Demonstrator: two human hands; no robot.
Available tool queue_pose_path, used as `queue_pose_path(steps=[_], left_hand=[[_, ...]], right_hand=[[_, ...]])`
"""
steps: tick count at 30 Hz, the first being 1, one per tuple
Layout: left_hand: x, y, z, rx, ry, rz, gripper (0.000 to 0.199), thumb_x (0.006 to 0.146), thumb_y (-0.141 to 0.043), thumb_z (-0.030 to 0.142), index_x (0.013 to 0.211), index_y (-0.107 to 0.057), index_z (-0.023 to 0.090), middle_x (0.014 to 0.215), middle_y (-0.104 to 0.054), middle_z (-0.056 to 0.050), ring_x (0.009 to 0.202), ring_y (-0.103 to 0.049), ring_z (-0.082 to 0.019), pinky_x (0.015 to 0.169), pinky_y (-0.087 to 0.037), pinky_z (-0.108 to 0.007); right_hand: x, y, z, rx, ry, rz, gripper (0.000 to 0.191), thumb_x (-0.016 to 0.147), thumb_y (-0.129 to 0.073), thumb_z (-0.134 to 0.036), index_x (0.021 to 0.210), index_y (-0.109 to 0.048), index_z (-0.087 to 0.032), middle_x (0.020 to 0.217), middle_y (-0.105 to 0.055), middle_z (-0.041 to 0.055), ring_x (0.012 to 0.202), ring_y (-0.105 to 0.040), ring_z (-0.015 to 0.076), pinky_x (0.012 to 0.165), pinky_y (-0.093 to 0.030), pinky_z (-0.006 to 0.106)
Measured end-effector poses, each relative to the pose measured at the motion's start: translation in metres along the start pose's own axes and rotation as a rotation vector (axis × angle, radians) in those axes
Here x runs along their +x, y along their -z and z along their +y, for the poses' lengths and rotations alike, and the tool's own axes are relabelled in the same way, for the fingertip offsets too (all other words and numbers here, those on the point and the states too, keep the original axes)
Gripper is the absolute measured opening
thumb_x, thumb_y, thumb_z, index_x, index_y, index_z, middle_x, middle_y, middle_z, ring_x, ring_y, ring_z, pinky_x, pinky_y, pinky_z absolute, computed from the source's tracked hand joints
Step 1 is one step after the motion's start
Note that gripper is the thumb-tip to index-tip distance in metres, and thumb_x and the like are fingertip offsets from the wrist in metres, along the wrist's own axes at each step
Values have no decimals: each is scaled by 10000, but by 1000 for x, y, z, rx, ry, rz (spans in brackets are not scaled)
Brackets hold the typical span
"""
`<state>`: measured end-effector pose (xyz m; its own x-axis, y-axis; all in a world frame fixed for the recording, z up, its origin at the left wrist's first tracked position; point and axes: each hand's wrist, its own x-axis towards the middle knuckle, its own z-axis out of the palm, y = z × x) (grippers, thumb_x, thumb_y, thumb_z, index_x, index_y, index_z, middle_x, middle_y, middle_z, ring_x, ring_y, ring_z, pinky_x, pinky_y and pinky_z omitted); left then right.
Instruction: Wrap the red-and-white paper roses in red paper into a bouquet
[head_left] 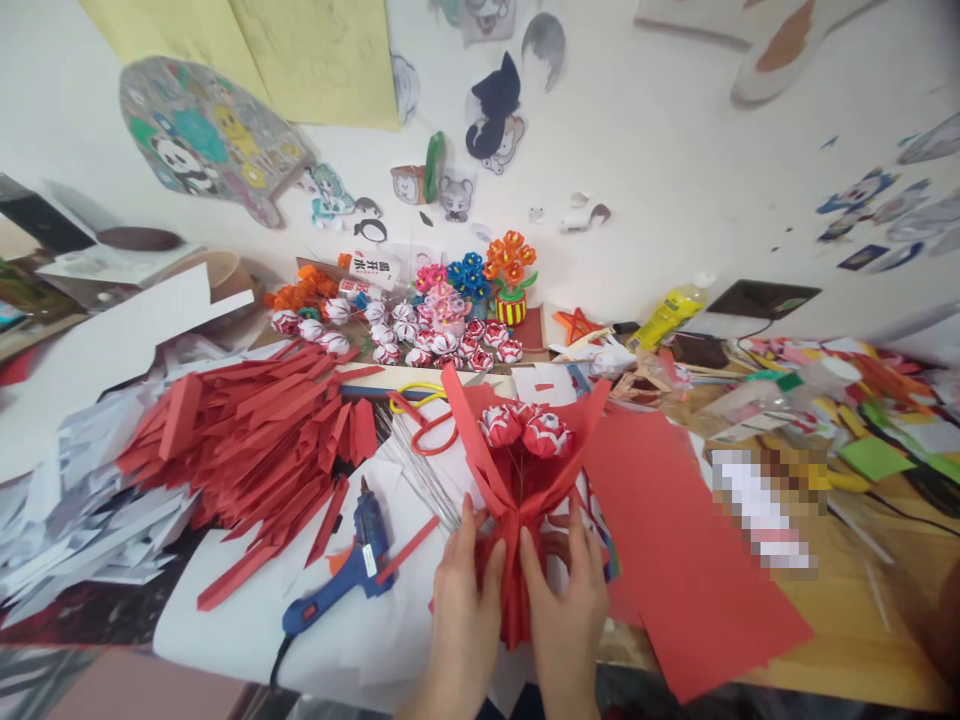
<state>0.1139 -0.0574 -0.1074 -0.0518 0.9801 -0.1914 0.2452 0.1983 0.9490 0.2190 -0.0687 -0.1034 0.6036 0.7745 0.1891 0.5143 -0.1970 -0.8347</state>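
Red paper wrapping [517,500] stands in front of me, gathered narrow at its middle and flared at the top. Inside the flare are red-and-white paper flowers [547,433] on thin wire stems. My left hand [469,585] presses on the left side of the gathered part, thumb in front and fingers around the side. From the right, my right hand [566,580] holds the same part, its thumb close to the left one. The lower end of the wrapping shows between both hands. Parts of the fingers are hidden behind the paper.
Left lie a blue glue gun [367,545], folded red strips [255,440] and white paper strips [90,510]. Scissors with red handles [435,435] lie behind. A red sheet [675,540] is at right. More paper flowers [450,345] and a yellow bottle [671,312] stand near the wall.
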Motion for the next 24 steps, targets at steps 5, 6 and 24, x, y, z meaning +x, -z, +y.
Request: queue_pose_path(steps=[5,6,24], left_hand=[[0,0,-2,355,-269,-13,505,976,-403,239,1468,-405,123,1225,-668,-184,1114,-644,-277,912,-555,-446],[0,0,-1,420,-309,1,495,975,-388,219,1456,-418,106,1200,-673,-192,1089,-652,-283,890,-565,-446],[-13,0,10,475,-520,245,428,947,-545,197,1374,-511,203,984,-748,-71,833,-698,-190,730,-588,-306]], right_hand=[[-4,-1,-1,-151,94,-48,614,951,-463,-497,1433,-456,-117,1233,-572,199,1116,-571,316,889,-485,428],[-5,-1,-1,-164,123,-45,602,966,-443,-477,1442,-440,-109,1248,-560,201,1132,-563,310,894,-481,416],[-8,11,-9,-309,385,59,394,1019,-358,-246,1265,-623,-90,913,-670,110,804,-640,188,691,-481,267]])
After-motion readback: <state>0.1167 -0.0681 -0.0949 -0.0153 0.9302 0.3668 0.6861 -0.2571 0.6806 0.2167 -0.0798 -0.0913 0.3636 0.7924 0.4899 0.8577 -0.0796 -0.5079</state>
